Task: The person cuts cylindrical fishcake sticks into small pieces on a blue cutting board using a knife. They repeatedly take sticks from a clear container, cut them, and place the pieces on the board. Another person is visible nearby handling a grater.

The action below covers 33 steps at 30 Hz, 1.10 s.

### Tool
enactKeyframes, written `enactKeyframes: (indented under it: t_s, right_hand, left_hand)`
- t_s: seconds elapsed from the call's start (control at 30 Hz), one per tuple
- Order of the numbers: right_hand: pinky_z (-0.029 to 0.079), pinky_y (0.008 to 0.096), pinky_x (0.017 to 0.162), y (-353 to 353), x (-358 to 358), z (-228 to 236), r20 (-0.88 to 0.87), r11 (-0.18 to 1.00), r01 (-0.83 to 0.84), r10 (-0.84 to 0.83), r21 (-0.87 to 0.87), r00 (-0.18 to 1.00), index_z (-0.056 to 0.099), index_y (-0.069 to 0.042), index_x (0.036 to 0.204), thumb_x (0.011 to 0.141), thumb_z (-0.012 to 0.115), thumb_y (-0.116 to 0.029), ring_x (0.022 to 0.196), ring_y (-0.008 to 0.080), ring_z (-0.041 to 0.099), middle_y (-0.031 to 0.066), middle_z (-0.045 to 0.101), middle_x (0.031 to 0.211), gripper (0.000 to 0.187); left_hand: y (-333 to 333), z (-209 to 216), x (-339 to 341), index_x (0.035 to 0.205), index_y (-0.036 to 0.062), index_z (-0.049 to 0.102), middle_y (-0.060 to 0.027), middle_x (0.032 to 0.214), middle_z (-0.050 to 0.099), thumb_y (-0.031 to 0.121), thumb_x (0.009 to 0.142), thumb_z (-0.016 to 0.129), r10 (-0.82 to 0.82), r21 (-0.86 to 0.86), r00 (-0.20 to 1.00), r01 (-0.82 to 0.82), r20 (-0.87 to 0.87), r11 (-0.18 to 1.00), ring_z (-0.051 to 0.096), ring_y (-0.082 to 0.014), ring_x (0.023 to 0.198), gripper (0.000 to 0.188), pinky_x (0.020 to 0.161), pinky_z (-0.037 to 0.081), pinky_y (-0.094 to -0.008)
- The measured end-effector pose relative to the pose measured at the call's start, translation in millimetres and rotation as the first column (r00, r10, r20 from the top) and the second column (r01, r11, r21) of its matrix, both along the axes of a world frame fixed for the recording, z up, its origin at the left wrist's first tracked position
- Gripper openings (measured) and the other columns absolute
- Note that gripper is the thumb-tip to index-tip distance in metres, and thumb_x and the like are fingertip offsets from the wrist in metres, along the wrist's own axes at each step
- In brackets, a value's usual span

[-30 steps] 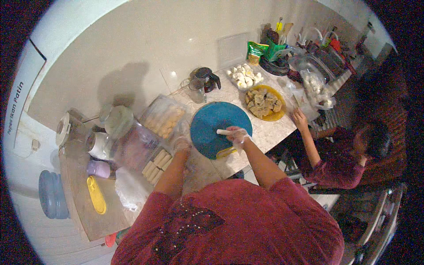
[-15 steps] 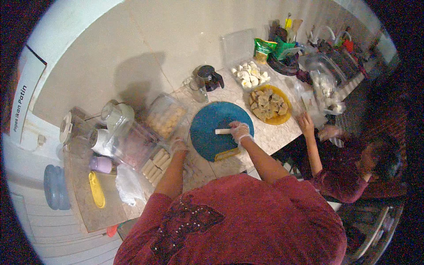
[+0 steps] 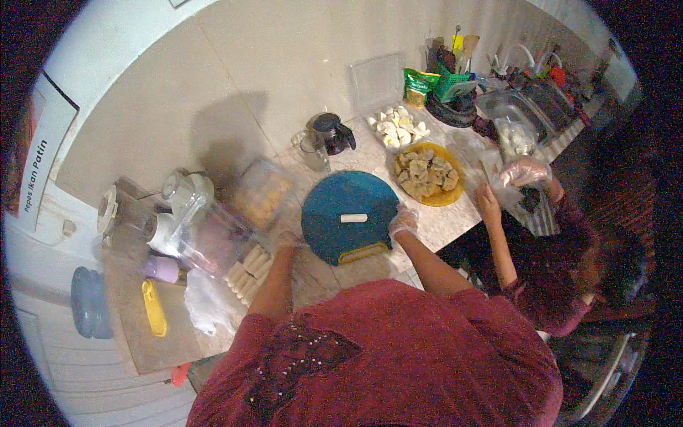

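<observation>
A pale, slim roll lies crosswise on a round blue board. At the board's right rim is my right hand, in a clear plastic glove, its fingers curled against the edge. My left hand, also gloved, is beside the board's left rim; blur hides how its fingers are set. Close to my left forearm, more pale rolls lie side by side. A clear box of yellowish pieces stands behind my left hand. Right of the board sits a yellow plate with brownish chunks.
Cut boiled eggs fill a clear box at the back. Near them stand a dark-lidded jug and a green packet. A co-worker's hands are busy at the right. A yellow tool and white plastic bag lie left.
My right hand has let go of the roll and moved right to the board's rim. The roll now lies alone on the board. The co-worker's gloved hand has risen.
</observation>
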State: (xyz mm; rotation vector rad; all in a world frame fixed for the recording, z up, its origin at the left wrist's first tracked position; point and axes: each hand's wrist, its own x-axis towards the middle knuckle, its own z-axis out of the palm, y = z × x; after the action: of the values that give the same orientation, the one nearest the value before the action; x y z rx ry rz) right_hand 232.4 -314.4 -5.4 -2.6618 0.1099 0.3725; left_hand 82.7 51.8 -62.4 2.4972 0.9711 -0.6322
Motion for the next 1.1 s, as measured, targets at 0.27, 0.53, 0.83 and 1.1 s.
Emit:
enactKeyframes:
  t_s: [0.27,0.53,0.83,1.1]
  right_hand:
    - [0.052,0.0474,0.101,-2.8,-24.2,6.3,-0.028,0.991,0.013,-0.010,0.132,1.000,0.061,-0.017,0.136,0.089,0.059,-0.009,0.118,0.0409,0.065,0.0217,0.066,0.127,0.047]
    - [0.052,0.0488,0.100,-2.4,-30.9,4.8,-0.037,0.997,-0.004,0.007,0.073,0.999,0.061,-0.016,0.135,0.096,0.053,-0.012,0.120,0.0396,0.064,0.0227,0.067,0.126,0.040]
    - [0.053,0.0496,0.097,-1.0,-42.5,3.8,-0.055,0.970,0.138,-0.129,0.202,0.990,0.062,-0.017,0.128,0.089,0.056,-0.003,0.114,0.0442,0.064,0.0228,0.060,0.126,0.041]
    - [0.053,0.0497,0.097,-12.5,-49.4,8.1,0.116,0.980,-0.041,0.018,0.196,0.993,0.062,-0.015,0.130,0.089,0.055,-0.005,0.115,0.0431,0.064,0.0225,0.063,0.123,0.043]
  left_hand:
    - [-5.9,3.8,1.9,0.144,0.0140,0.050,-0.0208,0.130,0.067,0.023,0.086,0.071,0.005,0.005,0.999,-0.005,0.040,1.000,0.065,-0.0377,0.118,0.062,0.096,0.053,-0.0501]
    - [-21.2,23.2,4.8,0.144,0.0148,0.051,-0.0203,0.128,0.068,0.021,0.089,0.068,0.000,0.059,0.966,-0.016,0.258,0.998,0.067,-0.0382,0.114,0.058,0.093,0.054,-0.0500]
    - [-50.1,28.1,-8.2,0.143,0.0157,0.052,-0.0198,0.124,0.069,0.019,0.092,0.065,0.005,0.103,0.920,-0.049,0.391,0.993,0.069,-0.0386,0.109,0.053,0.089,0.055,-0.0500]
    - [-42.3,33.1,-3.3,0.143,0.0165,0.053,-0.0193,0.122,0.071,0.017,0.094,0.062,0.067,0.124,0.958,-0.105,0.280,0.987,0.071,-0.0391,0.105,0.050,0.086,0.056,-0.0500]
